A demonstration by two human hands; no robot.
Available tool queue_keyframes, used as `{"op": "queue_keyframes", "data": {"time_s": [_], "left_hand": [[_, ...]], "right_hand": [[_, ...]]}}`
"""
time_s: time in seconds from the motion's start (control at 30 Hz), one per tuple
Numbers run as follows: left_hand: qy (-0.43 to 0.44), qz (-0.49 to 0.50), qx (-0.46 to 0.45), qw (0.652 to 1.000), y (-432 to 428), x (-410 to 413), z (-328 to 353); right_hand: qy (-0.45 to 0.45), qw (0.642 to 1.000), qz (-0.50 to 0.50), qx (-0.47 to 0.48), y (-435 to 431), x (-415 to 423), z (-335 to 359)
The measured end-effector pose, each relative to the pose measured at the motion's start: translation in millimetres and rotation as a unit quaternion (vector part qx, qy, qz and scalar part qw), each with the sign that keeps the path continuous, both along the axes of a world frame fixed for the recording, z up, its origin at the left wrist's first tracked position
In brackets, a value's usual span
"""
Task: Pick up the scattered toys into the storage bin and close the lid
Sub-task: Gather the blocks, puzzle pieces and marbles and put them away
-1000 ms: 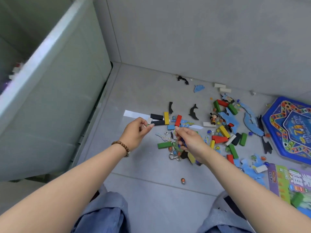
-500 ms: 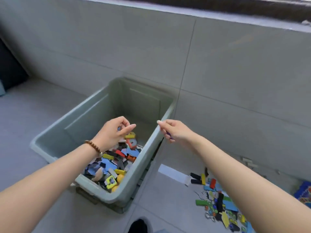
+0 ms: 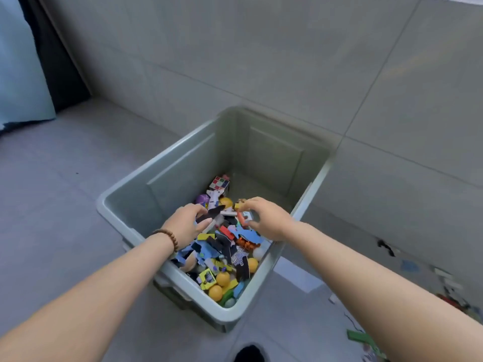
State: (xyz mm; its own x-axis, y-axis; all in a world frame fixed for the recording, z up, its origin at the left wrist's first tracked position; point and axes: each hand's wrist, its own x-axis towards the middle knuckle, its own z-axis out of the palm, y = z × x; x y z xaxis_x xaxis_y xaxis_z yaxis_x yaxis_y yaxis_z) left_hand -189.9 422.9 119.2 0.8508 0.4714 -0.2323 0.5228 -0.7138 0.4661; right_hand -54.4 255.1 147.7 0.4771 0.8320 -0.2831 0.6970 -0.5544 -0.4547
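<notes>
Hovering over storage bin on tile floor by wall, L hand grip unclear, R hand spread

Scattered toys blurred, cut by the right edge, dark shape clipped at the bottom, blue cloth cut by the left edge, part of the toy pile hidden beneath left hand and right hand, either grip unclear

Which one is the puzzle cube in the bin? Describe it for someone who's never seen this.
Find the grey-green storage bin on the floor by the tiled wall. At the far end of its toy pile sits the puzzle cube. It alone shows a grid of coloured squares on white; its neighbours are round balls.
</notes>
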Motion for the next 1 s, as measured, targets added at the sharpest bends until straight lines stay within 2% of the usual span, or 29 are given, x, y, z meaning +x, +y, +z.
{"op": "queue_keyframes", "data": {"time_s": [0.1,0.23,0.4,0.53,0.67,0.83,1.0], "left_hand": [[-0.009,-0.03,0.035,0.999,-16,7,22],[-0.039,-0.115,0.094,0.988,-65,20,60],[-0.067,-0.217,0.108,0.968,-156,35,79],[0.009,-0.296,0.086,0.951,-239,37,49],[0.093,-0.355,0.075,0.927,-309,29,-9],[0.126,-0.402,0.087,0.903,-368,18,-80],[0.167,-0.401,0.099,0.895,-392,9,-133]], "right_hand": [[-0.039,0.999,-0.025,0.009,-41,13,28],[-0.05,0.992,-0.119,-0.006,-129,25,62],[-0.035,0.97,-0.231,-0.063,-258,-2,68],[0.022,0.949,-0.292,-0.115,-346,-44,23],[0.11,0.921,-0.348,-0.139,-402,-83,-39],[0.169,0.903,-0.371,-0.132,-440,-118,-122],[0.199,0.892,-0.387,-0.127,-466,-135,-187]]}}
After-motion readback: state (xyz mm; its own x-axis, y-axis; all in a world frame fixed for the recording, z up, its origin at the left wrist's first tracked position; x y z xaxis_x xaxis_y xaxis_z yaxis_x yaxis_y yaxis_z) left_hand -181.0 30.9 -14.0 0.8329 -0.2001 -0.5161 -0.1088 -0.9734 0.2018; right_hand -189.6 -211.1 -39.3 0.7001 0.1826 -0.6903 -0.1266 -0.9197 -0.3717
